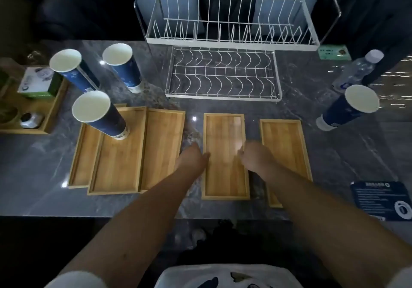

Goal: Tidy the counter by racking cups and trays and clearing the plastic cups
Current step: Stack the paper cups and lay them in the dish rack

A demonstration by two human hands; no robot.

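Observation:
A narrow bamboo tray (225,131) lies flat at the counter's middle. My left hand (192,157) grips its left rim and my right hand (254,157) grips its right rim. Another bamboo tray (283,140) lies to its right, partly under my right arm. Left of centre, three overlapping bamboo trays (162,145) lie flat; a blue paper cup (98,114) stands on the middle one. Two more blue cups (71,69) (123,65) stand behind, and a fourth (350,107) at the right. The white wire dish rack (231,42) stands at the back, its lower shelf (223,73) bare.
A plastic water bottle (359,69) lies at the right rear. A wooden organiser (53,109) with a tissue box (38,82) sits at the left. A dark printed card (383,198) lies near the right front edge, and a green box (333,52) by the rack.

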